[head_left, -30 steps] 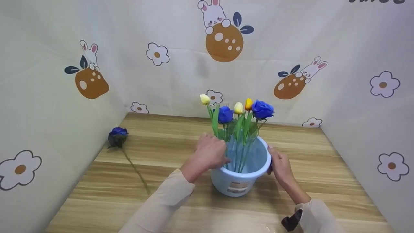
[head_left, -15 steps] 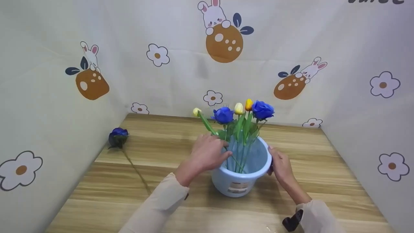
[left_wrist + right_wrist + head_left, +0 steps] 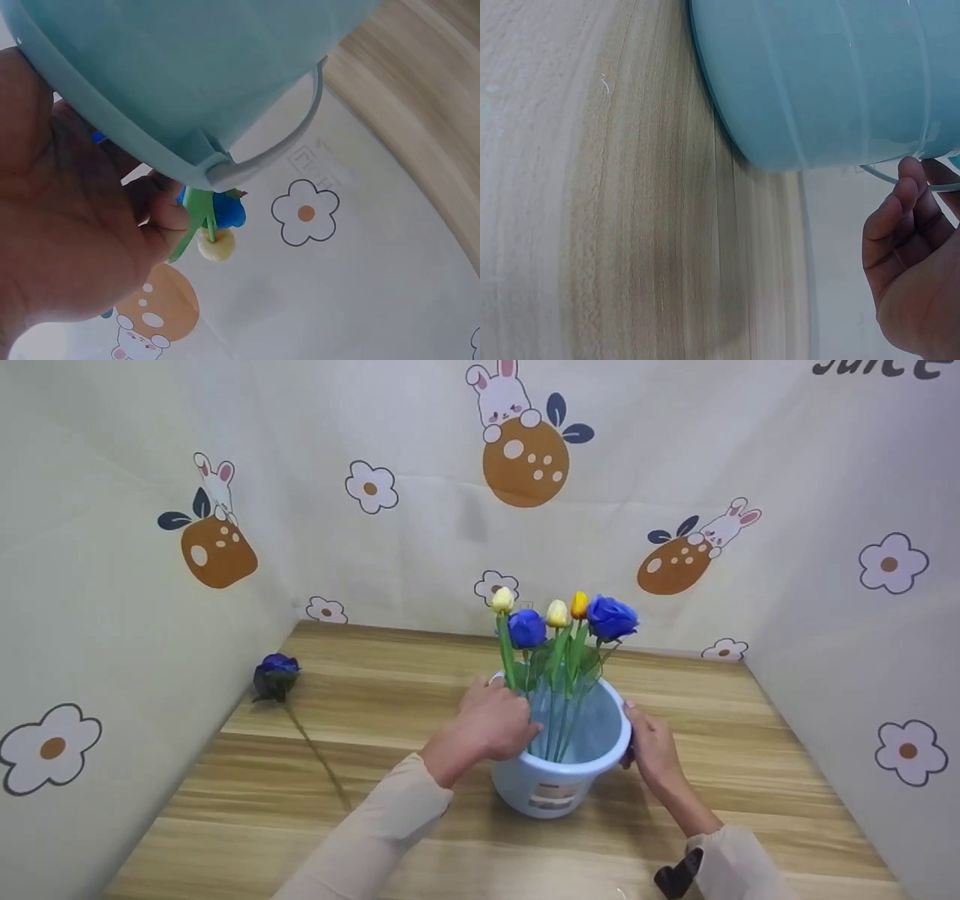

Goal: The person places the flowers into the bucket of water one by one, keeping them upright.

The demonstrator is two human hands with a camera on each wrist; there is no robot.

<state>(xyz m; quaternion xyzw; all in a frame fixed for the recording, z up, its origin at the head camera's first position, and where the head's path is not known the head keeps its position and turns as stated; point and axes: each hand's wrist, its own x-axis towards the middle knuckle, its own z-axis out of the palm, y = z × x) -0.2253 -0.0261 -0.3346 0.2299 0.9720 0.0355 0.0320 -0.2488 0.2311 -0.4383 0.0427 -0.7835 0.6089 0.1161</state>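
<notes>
A light blue bucket (image 3: 517, 787) stands upright on the table. My left hand (image 3: 495, 724) is over its left rim, gripping a pale yellow tulip (image 3: 502, 600) by its lower leaf and stem; in the left wrist view the tulip bloom (image 3: 216, 246) shows beyond the fingers. Two blue roses, one on the left (image 3: 527, 628) and one on the right (image 3: 612, 617), stand inside with another pale tulip (image 3: 556, 613) and an orange tulip (image 3: 579, 605). On the opposite side, my right hand (image 3: 652, 742) holds the bucket's rim, fingers curled at the handle in the right wrist view.
A dark blue rose (image 3: 276, 675) lies on the wooden table (image 3: 240, 787) to the left, its stem pointing toward the front. Printed cloth walls (image 3: 420, 540) close in the table at the back and both sides. The bucket's handle (image 3: 289, 142) hangs along its outside.
The pale yellow tulip in my left hand leaned out to the left, then came back upright and closer to the left blue rose. My right hand has stayed on the rim.
</notes>
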